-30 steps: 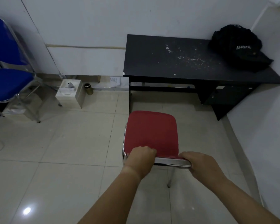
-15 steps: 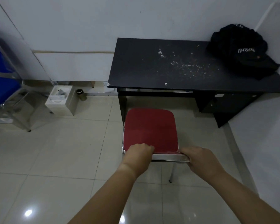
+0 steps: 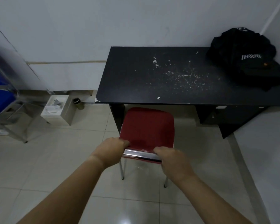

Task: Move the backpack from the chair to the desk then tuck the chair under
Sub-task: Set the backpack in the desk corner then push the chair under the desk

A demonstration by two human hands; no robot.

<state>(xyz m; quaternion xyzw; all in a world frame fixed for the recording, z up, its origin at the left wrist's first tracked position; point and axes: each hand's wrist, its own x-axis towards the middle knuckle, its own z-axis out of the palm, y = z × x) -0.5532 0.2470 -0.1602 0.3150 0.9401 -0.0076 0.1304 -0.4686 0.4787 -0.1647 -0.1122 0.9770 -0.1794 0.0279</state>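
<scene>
Chair front edge meets desk edge; both hands' grip clamps its backrest rail.

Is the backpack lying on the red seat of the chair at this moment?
No, the backpack lies on the far right corner of the desk, and the chair seat is bare.

The black backpack with a white logo lies slumped at the far right corner of the black tabletop. The red-seated chair with chrome legs stands upright on the floor, its front edge just under the tabletop's near edge.
</scene>
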